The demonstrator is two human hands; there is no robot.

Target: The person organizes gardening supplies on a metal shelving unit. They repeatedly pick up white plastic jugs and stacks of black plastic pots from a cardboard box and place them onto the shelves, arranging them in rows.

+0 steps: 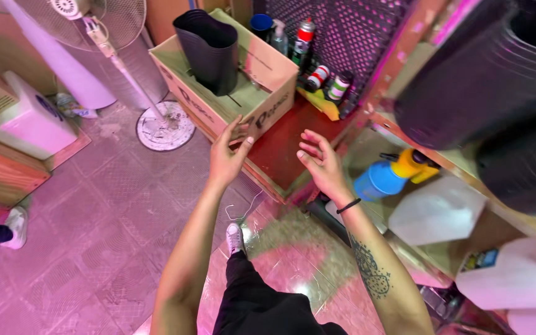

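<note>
My left hand (pixel 227 155) is stretched forward with fingers apart and holds nothing; its fingertips are close to the near corner of an open cardboard box (pixel 262 62). My right hand (pixel 319 160) is held out beside it, palm turned inward, fingers loosely spread and empty, with a black band on the wrist. A stack of black plastic pots (pixel 209 49) stands inside the box. The box rests on a low red wooden surface (pixel 280 149).
A standing fan (pixel 156 118) with a round base is left of the box. Spray cans and bottles (pixel 317 62) sit behind it. Shelves at right hold a blue and yellow sprayer (pixel 392 174), white jugs (pixel 516 273) and black pots (pixel 485 74). Another person's shoes (pixel 7 229) at left.
</note>
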